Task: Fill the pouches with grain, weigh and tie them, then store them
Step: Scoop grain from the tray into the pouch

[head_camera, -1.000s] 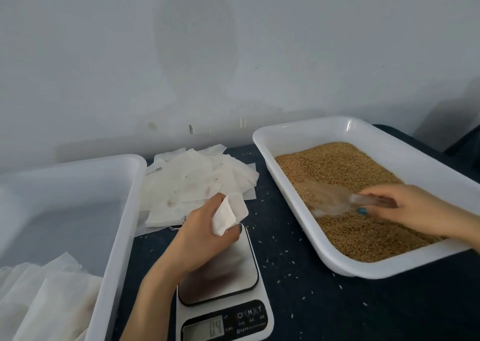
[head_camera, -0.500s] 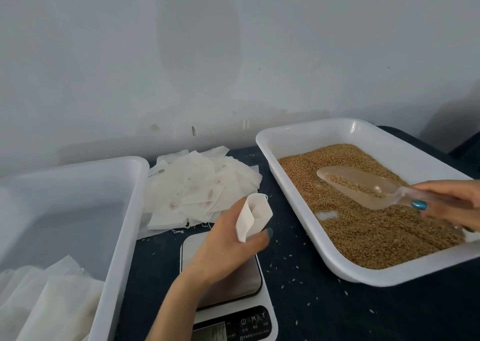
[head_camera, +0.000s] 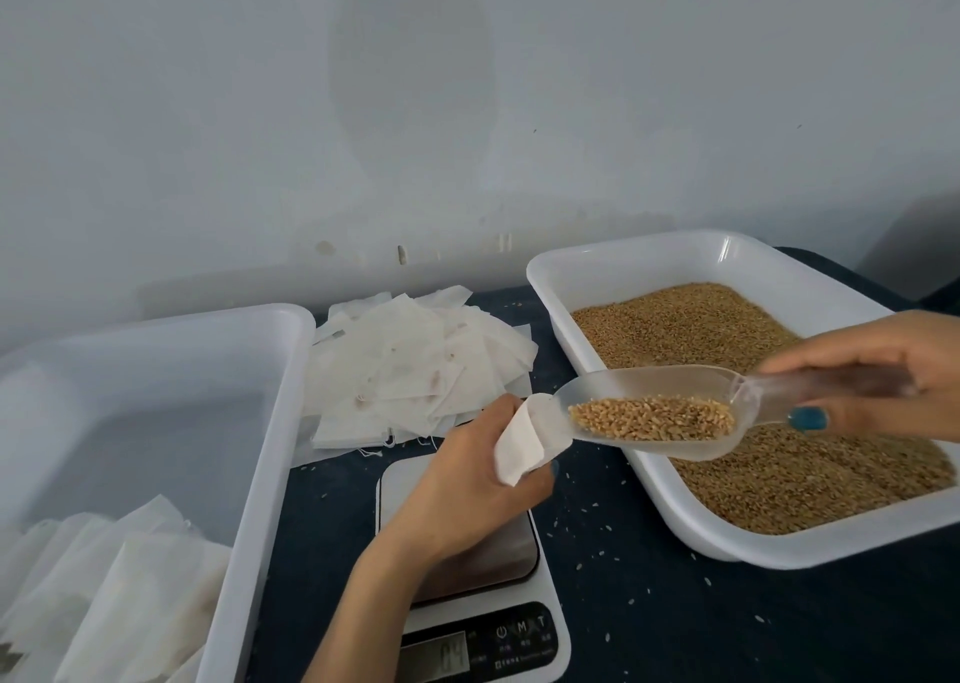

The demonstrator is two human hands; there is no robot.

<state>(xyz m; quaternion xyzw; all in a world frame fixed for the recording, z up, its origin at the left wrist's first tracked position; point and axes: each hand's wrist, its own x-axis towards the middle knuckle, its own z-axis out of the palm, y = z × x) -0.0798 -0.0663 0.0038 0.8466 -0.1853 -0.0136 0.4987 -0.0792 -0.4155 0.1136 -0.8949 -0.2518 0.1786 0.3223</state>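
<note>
Head: L hand (head_camera: 467,479) grips pouch (head_camera: 519,443); R hand (head_camera: 872,375) grips scoop (head_camera: 654,407).

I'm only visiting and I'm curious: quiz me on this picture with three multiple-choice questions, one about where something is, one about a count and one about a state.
1. Where does the digital scale stand?
A. on a shelf
B. on the floor
C. on the dark table

2. How many white trays are there?
A. one
B. two
C. four

3. The clear scoop in the right hand is:
A. loaded with grain
B. empty
C. lying flat on the scale

Answers:
1 C: its base sits on the table's dark top.
2 B: there is a left tray with pouches in it and a grain tray on the right.
3 A: the grain is heaped in its bowl, and its tip is at the pouch that the left hand holds.
</note>
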